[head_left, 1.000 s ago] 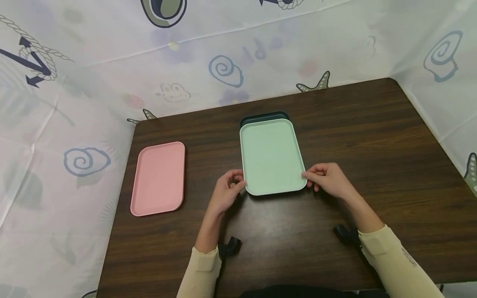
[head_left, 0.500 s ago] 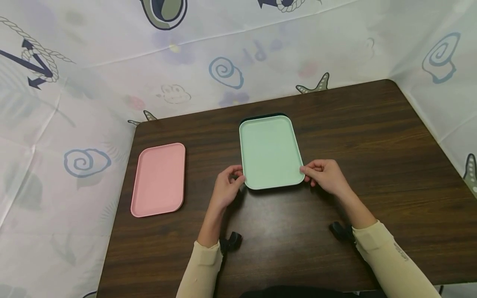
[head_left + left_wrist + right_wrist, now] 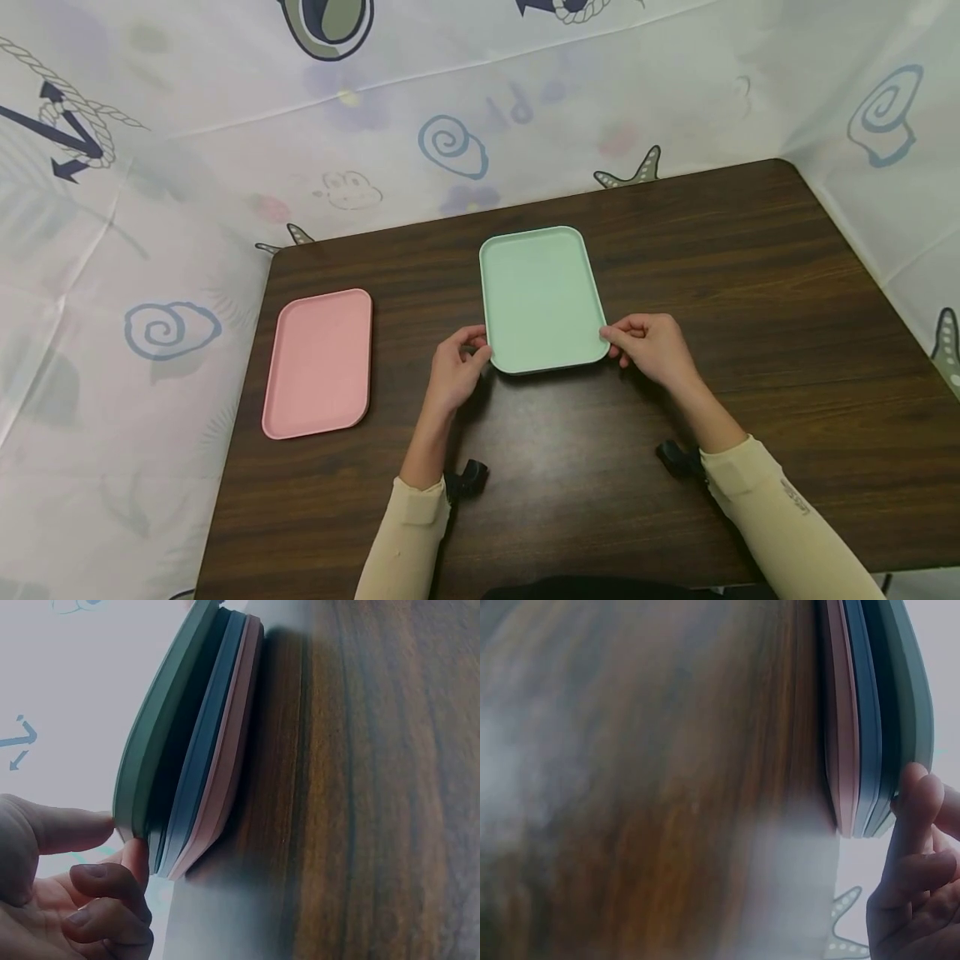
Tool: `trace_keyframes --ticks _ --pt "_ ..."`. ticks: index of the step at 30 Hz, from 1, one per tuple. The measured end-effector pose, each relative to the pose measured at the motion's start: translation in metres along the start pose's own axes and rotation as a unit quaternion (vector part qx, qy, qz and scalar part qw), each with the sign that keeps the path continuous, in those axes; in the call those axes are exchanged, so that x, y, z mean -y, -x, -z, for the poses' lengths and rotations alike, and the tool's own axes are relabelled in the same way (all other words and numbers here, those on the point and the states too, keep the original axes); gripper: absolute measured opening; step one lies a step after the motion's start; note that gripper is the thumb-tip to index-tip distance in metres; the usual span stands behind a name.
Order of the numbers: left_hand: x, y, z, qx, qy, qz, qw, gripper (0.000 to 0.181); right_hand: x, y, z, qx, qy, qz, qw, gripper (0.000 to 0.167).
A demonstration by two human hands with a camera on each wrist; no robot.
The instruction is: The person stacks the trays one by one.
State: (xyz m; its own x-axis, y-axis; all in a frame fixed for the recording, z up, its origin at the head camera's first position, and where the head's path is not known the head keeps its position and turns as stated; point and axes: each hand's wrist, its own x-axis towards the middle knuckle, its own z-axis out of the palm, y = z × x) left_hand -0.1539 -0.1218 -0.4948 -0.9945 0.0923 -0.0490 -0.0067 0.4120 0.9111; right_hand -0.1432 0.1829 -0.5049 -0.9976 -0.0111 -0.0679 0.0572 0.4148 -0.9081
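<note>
A light green tray point(image 3: 543, 300) lies on top of a stack in the middle of the table. Beneath it the left wrist view shows a dark tray, a blue tray point(image 3: 201, 750) and a pink tray point(image 3: 232, 742). My left hand point(image 3: 453, 371) pinches the green tray's near left corner between thumb and fingers. At the near right corner my right hand point(image 3: 654, 350) pinches the same tray. In the right wrist view the green rim point(image 3: 913, 690) sits at the fingertips, above the blue and pink rims.
Apart from the stack, a single pink tray point(image 3: 318, 364) lies at the left on the dark wooden table point(image 3: 750, 333). A patterned white cloth point(image 3: 247, 83) hangs behind the table and along both sides.
Both hands have moved away from the body with the green tray. The dark tray, whose far edge showed beyond the green one, is now covered in the head view.
</note>
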Motion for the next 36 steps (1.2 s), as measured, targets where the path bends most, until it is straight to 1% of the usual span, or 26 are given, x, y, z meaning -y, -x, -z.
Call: trace_keyframes --ticks 9,21,28,36 --pt "0.0013 -0.0032 -0.0030 -0.018 -0.005 -0.001 0.9998 0.028 0.0023 -0.0026 -0.0014 -0.017 0.008 0.007 0.9998 0.026" --pt "0.0014 -0.0063 -0.0060 -0.027 -0.009 -0.003 0.9996 0.028 0.0023 -0.0059 -0.0019 -0.028 0.024 0.006 0.9993 0.026" --pt "0.0021 -0.0050 -0.0070 -0.033 -0.004 -0.005 0.9994 0.028 0.0017 -0.0080 -0.0026 -0.028 0.034 0.001 0.9990 0.027" --pt "0.0066 -0.0042 -0.0093 -0.036 0.020 -0.015 0.9990 0.029 0.0003 -0.0082 -0.0014 -0.015 0.038 -0.010 0.9991 0.028"
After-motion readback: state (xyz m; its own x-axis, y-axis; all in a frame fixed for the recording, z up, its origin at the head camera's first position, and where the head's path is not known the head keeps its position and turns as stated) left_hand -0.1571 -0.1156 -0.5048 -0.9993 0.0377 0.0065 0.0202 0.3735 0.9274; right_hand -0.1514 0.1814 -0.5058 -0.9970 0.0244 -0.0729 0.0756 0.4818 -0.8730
